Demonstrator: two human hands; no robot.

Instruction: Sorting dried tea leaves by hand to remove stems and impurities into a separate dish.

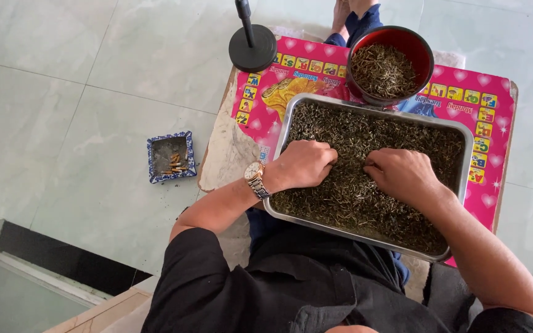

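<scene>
Left hand (303, 163) rests knuckles-up on the leaves (365, 185), fingers curled under and pressed into them; whether it pinches any is hidden by the fingers themselves, so grip cannot be told. Right hand (402, 174) lies just beside it, likewise curled, fingertips buried toward the left hand; grip again unclear. Both hands meet near the middle of the tray (464, 132), probably because that keeps the whole heap within reach. Leaves are dry, dark green-brown, thin and twig-like, spread in an even layer over nearly the whole tray floor. Tray is rectangular, shiny metal, with a raised rim that keeps the loose material in; its near edge sits over the person's lap. Watch (256, 179), metal band, on the left wrist, clear of the leaves. Beyond the tray's far edge, touching or nearly touching it, stands a bowl (424, 46), red inside and dark outside, partly filled with similar material, possibly a shade paler. Tray and bowl both sit on a pink mat (495, 105) printed with hearts and small coloured squares, laid over a low table (223, 154) with worn, peeling edges. Round black stand base (253, 48) sits at the table's far left corner. Ashtray (171, 157), blue-patterned and square, lies on the floor (94, 92) tiles well apart to the left, holding butts.
</scene>
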